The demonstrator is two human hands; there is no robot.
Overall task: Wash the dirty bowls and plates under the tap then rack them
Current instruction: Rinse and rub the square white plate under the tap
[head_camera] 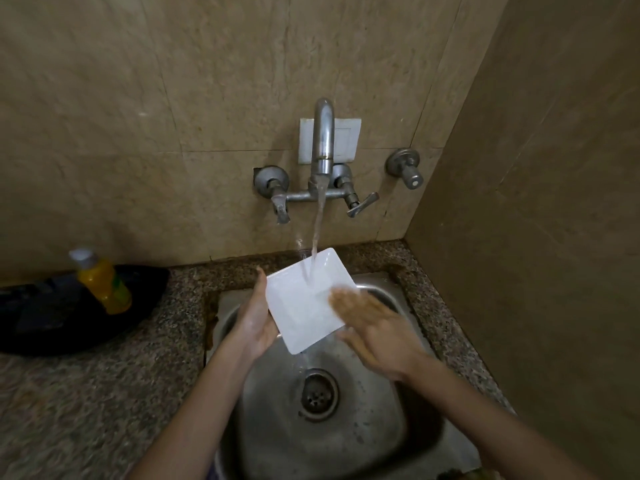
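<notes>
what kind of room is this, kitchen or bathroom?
Most likely a small home kitchen's washing-up corner: a steel sink set in a speckled stone counter, a wall tap running onto a plate, and a bottle of yellow liquid, possibly dish soap, on the counter.

On my feed I get two hands and two forearms, all bare. The left hand (254, 327) carries a wet sheen across the palm and wrist. The right hand (377, 337) is blurred, its fingers (346, 301) soft-edged. The left forearm (194, 410) and right forearm (485, 410) run uncovered to the bottom edge, where I glimpse a scrap of bluish cloth (212, 472); I cannot tell what garment it is.
</notes>
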